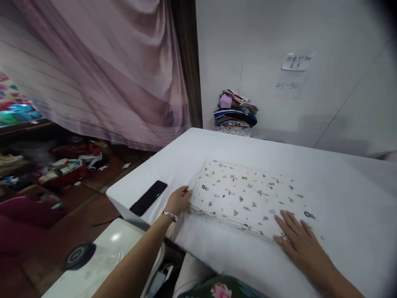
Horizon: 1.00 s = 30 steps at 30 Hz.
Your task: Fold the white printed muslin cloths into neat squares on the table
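A folded stack of white printed fabric (245, 192) with small plant-like motifs lies on the white-covered table. At its left edge my left hand (179, 199), wearing a bracelet (170, 216) on the wrist, has its fingers bent and closed on the fabric's border. The fingertips there are partly hidden. My right hand (296, 236) rests flat on the near right corner of the fabric, fingers stretched and slightly apart. A black phone (149, 198) lies on the table to the left of my left hand.
The white tabletop (350, 198) extends right. Against the wall rises a pile of folded cloths (236, 111). A pink curtain (130, 74) hangs at left. Below stand a pale surface with a round black object (80, 255) and a cluttered red container (63, 176).
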Tool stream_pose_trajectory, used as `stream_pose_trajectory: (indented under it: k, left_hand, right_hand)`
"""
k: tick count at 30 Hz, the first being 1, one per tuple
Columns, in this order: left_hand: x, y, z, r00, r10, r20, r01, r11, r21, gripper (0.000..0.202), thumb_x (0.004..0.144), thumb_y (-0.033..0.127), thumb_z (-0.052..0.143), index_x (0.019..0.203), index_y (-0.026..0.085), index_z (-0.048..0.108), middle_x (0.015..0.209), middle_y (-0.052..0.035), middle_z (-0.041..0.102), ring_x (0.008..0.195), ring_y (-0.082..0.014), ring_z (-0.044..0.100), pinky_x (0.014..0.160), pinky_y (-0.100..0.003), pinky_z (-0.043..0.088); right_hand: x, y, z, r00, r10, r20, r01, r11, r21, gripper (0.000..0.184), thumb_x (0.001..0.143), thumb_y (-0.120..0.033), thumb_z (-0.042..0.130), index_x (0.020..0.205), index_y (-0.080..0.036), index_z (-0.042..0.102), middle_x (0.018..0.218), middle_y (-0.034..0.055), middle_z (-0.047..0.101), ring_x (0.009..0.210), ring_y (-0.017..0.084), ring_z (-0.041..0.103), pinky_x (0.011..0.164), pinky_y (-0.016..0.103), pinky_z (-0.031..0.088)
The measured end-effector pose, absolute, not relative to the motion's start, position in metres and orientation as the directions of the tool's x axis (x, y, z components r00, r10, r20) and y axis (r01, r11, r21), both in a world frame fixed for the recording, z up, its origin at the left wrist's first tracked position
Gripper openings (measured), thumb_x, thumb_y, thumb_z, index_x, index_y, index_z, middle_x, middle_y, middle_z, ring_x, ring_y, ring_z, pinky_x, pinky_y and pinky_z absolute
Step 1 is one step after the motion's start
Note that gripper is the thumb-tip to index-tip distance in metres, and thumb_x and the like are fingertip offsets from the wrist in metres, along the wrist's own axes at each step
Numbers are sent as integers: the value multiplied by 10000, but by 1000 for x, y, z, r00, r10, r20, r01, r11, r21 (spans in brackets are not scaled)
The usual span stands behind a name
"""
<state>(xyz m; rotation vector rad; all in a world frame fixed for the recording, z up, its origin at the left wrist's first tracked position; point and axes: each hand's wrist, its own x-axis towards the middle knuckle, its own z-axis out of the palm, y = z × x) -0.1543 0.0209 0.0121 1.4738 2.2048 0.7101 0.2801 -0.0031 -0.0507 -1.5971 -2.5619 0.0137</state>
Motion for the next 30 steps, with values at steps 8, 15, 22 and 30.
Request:
stream_pose_trajectory:
  k: [8,15,22,30]
  left_hand:
    - [-161,-16,15,-400,909,-113,637,365,679,261,751,411,486,783,201,639,675,-5,647,627,-151,581,583,-242,390]
    - [-154,-30,13,-357,927,-118,681,345,646,231,740,411,520,779,210,626,716,1,640,665,-142,562,601,-245,367]
    - [-151,-29,2,-390,918,-78,707,352,614,137,723,335,553,762,208,588,707,14,618,658,-133,538,571,-238,336]
    - [-154,-28,-6,-357,932,-59,621,283,731,220,735,331,547,914,209,584,723,21,620,649,-124,552,596,-233,366]
  right_hand:
    - [239,-7,-27,-570,795,206,771,605,-199,517,875,-461,389,1356,-277,342,1435,44,267,1312,284,228,1021,541,275]
    - [146,6,8,-622,749,229,561,629,-538,320,899,-374,375,1043,-232,622,1086,80,611,1038,229,534,891,386,446]
    - [45,32,19,-683,695,225,427,630,-649,208,878,-263,434,846,-217,634,833,26,611,832,164,541,756,295,426]
    - [-10,46,2,-708,689,155,549,676,-492,86,816,-261,547,795,-196,599,820,17,558,828,158,499,690,254,363]
